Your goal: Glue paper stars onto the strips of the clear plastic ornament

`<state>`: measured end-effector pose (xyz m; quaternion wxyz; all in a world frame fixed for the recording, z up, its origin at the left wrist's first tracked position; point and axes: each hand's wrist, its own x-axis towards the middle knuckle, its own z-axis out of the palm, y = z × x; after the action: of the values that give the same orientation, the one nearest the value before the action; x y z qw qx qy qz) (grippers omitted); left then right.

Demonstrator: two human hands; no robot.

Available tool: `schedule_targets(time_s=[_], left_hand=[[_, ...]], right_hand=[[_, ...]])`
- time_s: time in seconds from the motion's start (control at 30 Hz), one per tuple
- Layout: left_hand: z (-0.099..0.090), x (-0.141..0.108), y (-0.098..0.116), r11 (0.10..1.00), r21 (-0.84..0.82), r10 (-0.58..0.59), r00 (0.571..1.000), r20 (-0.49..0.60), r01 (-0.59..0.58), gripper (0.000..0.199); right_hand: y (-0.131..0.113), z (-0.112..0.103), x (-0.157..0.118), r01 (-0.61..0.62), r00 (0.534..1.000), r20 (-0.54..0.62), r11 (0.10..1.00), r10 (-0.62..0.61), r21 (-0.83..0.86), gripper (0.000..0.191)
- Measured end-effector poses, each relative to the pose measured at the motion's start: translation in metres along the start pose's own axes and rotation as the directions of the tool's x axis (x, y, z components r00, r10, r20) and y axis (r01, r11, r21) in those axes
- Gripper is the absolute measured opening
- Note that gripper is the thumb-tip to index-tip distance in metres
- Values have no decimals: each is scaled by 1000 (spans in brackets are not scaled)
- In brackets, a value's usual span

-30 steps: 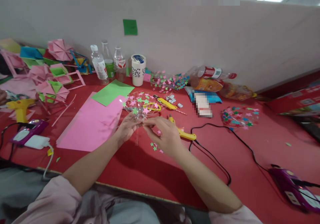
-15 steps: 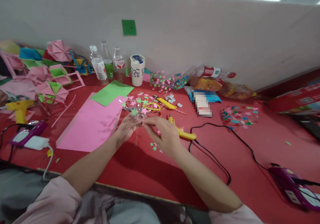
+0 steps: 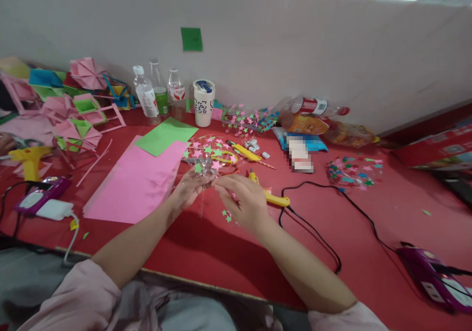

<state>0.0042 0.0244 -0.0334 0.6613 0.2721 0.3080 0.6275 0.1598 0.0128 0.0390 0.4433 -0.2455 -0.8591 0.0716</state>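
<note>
My left hand (image 3: pixel 190 187) is closed on a clear plastic piece (image 3: pixel 208 163) decorated with pink and green stars. Fingers of my right hand (image 3: pixel 245 198) are pinched together at the near end of that piece; what lies between the fingertips is too small to name. A yellow glue gun (image 3: pixel 275 198) lies just right of my right hand, partly behind it. Beyond the hands are a yellow cutter (image 3: pixel 247 152) and small white pieces (image 3: pixel 252 145). Loose green stars (image 3: pixel 226 216) lie below the hands. Pink sheets (image 3: pixel 136 183) and a green sheet (image 3: pixel 165 136) are to the left.
Bottles (image 3: pixel 146 97) and a white cup (image 3: pixel 203 104) stand along the wall (image 3: pixel 258 45). Paper models (image 3: pixel 79 136) fill the left, near another glue gun (image 3: pixel 30 161) and a person's hand (image 3: pixel 5 143). A black cable (image 3: pixel 359 213) runs right to a purple power strip (image 3: pixel 429 277).
The view has shifted very slightly. Both hands stay at the star-decorated plastic piece, with only small finger movements.
</note>
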Motion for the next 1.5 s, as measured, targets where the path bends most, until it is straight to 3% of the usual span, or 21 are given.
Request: schedule_targets(time_s=[0.1, 0.33, 0.87, 1.13, 1.37, 1.5], left_hand=[[1, -1, 1, 1000, 14, -10, 1000, -6, 10, 23], [0, -1, 2, 1000, 20, -3, 1000, -2, 3, 19], [3, -2, 4, 998, -57, -16, 1000, -13, 15, 25], [-1, 0, 0, 997, -69, -18, 1000, -25, 17, 35], [-1, 0, 3, 1000, -26, 2, 1000, 19, -2, 27], [-1, 1, 4, 1000, -8, 11, 1000, 16, -10, 25]], right_hand=[[0, 0, 0, 24, 1000, 8, 1000, -24, 5, 22], [-6, 0, 5, -59, 998, 0, 996, 59, 66, 21], [-10, -2, 6, -49, 998, 44, 986, 42, 159, 14], [-8, 1, 1, 0, 1000, 25, 992, -3, 127, 17], [-8, 1, 6, -94, 995, 36, 992, 91, 83, 27], [-8, -2, 8, -82, 997, 4, 992, 82, 93, 27]])
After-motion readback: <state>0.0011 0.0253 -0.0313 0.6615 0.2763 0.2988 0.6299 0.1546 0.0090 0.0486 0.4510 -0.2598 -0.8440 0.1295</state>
